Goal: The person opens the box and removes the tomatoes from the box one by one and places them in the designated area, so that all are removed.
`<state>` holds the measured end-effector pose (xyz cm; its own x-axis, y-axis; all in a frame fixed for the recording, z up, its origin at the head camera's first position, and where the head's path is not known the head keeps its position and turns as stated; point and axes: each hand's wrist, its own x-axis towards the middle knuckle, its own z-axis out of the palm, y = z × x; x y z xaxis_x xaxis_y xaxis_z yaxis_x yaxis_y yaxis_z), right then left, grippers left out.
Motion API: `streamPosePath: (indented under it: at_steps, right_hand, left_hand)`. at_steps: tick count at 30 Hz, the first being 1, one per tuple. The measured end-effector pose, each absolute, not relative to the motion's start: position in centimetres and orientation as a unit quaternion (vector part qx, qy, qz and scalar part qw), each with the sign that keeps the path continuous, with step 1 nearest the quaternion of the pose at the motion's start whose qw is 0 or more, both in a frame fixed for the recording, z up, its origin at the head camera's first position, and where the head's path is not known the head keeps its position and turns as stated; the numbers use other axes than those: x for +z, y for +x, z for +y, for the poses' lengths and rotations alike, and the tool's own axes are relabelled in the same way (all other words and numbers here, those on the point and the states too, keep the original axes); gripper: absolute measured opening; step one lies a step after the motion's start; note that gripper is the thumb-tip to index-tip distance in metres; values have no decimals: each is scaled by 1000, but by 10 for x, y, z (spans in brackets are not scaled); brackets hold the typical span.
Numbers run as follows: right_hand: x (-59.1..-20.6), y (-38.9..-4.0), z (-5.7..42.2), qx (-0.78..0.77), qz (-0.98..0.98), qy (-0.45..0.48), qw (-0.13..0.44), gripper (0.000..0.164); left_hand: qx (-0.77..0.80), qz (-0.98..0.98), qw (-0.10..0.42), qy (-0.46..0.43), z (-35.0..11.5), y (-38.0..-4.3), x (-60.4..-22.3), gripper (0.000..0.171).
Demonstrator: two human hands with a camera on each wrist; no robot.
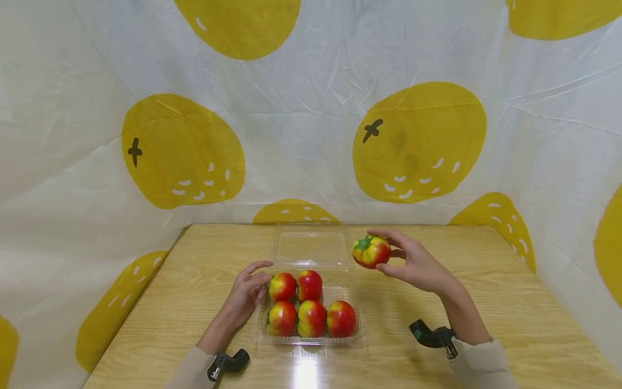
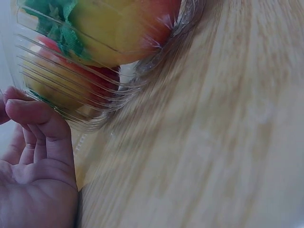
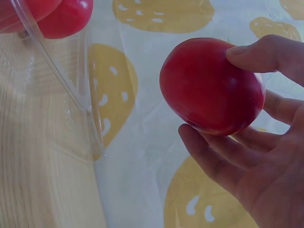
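A glossy red-and-yellow artificial tomato (image 1: 371, 252) with a green leafy top is held in the air by my right hand (image 1: 415, 265). In the right wrist view, thumb and fingers grip the tomato (image 3: 211, 85) from opposite sides. Left of it, a clear plastic clamshell container (image 1: 335, 294) lies on the table with its lid (image 1: 311, 247) folded back. Several similar tomatoes (image 1: 311, 319) sit in two rows inside, with a gap at the back right. My left hand (image 1: 243, 294) holds the container's left side near the hinge, its fingers (image 2: 38, 116) curled at the ribbed wall.
The container stands on a wooden table (image 1: 194, 324). White sheeting (image 1: 301, 156) printed with yellow fruit hangs behind and at both sides of the table. A black camera mount (image 1: 432, 336) is strapped to the right wrist, another (image 1: 228, 363) to the left.
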<state>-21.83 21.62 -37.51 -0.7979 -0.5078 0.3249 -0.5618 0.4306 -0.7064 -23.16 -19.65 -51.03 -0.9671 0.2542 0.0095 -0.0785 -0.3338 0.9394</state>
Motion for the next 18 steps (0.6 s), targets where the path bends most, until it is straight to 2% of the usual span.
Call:
streamPosePath:
  at_steps: [18]
  right_hand:
    - [-375, -227, 236, 463, -832, 304, 31, 58]
  left_hand:
    - [814, 568, 97, 67, -196, -233, -510, 33]
